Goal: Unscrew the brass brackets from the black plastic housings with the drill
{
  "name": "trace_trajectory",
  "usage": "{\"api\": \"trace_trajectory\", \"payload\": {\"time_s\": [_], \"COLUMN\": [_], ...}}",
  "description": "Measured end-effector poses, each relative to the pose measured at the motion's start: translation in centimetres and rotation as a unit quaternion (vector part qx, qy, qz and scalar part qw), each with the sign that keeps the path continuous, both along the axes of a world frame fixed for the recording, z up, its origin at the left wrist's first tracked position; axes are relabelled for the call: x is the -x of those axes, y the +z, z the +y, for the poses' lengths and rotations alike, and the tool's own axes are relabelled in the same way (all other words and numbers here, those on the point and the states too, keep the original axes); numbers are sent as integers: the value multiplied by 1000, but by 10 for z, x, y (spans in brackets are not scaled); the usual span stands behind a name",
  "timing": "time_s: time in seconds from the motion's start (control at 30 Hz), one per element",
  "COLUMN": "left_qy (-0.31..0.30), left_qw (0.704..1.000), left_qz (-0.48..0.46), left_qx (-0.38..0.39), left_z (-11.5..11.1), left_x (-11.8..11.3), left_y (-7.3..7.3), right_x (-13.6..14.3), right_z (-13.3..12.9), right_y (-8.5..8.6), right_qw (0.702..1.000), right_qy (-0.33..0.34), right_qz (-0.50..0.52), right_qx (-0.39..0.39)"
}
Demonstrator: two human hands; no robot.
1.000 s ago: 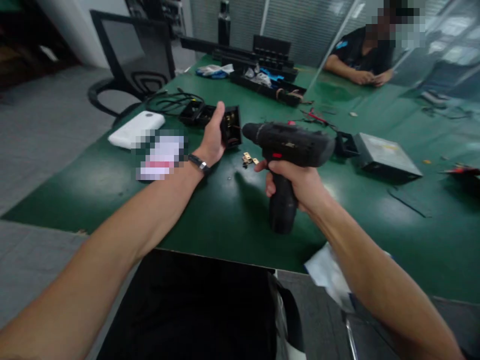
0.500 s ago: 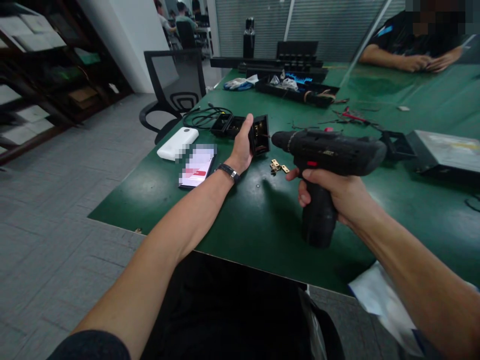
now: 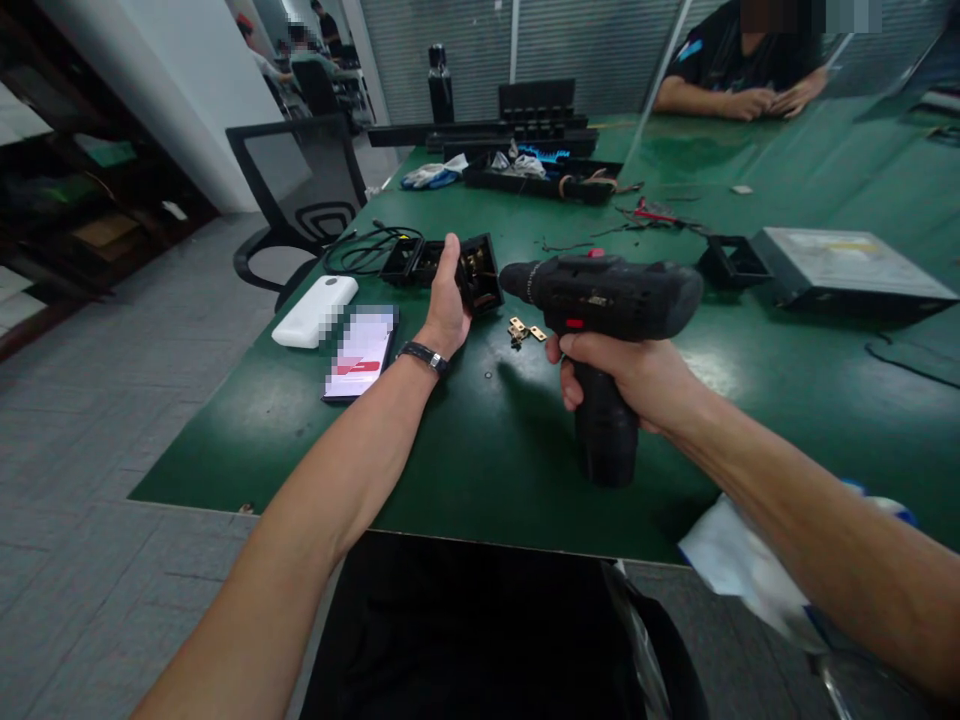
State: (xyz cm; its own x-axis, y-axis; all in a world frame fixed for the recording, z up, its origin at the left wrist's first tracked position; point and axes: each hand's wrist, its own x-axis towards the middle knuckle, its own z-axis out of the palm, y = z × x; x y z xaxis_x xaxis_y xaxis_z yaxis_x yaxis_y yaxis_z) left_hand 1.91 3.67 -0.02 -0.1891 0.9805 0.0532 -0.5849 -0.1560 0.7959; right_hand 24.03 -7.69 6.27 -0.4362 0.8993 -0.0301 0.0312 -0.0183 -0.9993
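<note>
Head view. Left hand [image 3: 450, 308]: grasping black box [image 3: 482, 270], thumb raised, other fingers hidden. Right hand [image 3: 626, 372]: fingers wrapped around grip of drill [image 3: 607, 298], which lies at box's three o'clock. Brass plates [image 3: 517, 327]: loose, box's five o'clock. Hazard: box, held one-handed, could twist and let drill skid into left hand. Changed from preceding frame: drill's nose appears closer to box.

this place looks part office, part workshop. a mesh chair [image 3: 326, 218], blinds [image 3: 472, 60], shelves [image 3: 97, 195] and people [image 3: 306, 58] seated further off suggest the office; a drill [image 3: 611, 295] above the green table [image 3: 465, 460], with brassy plates [image 3: 518, 326], cable [image 3: 352, 262] and work gloves [image 3: 431, 177] lying on it, suggests the workshop.
</note>
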Motion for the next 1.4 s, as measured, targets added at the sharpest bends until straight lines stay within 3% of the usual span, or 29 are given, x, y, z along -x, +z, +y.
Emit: {"api": "trace_trajectory", "payload": {"time_s": [0.3, 0.63, 0.97, 1.4], "left_qy": [9, 7, 36, 11], "left_qw": [1000, 999, 999, 998], "left_qz": [-14, 32, -22, 63], "left_qx": [20, -16, 17, 1], "left_z": [-3, 3, -2, 5], "left_x": [-1, 2, -4, 2], "left_y": [2, -4, 2, -6], "right_x": [1, 1, 0, -4], "right_z": [-1, -1, -1, 4], "right_y": [0, 0, 1, -10], "right_qw": [1000, 1000, 1000, 999], "right_qy": [4, -4, -3, 10], "right_qz": [6, 9, -1, 29], "right_qx": [2, -5, 1, 20]}}
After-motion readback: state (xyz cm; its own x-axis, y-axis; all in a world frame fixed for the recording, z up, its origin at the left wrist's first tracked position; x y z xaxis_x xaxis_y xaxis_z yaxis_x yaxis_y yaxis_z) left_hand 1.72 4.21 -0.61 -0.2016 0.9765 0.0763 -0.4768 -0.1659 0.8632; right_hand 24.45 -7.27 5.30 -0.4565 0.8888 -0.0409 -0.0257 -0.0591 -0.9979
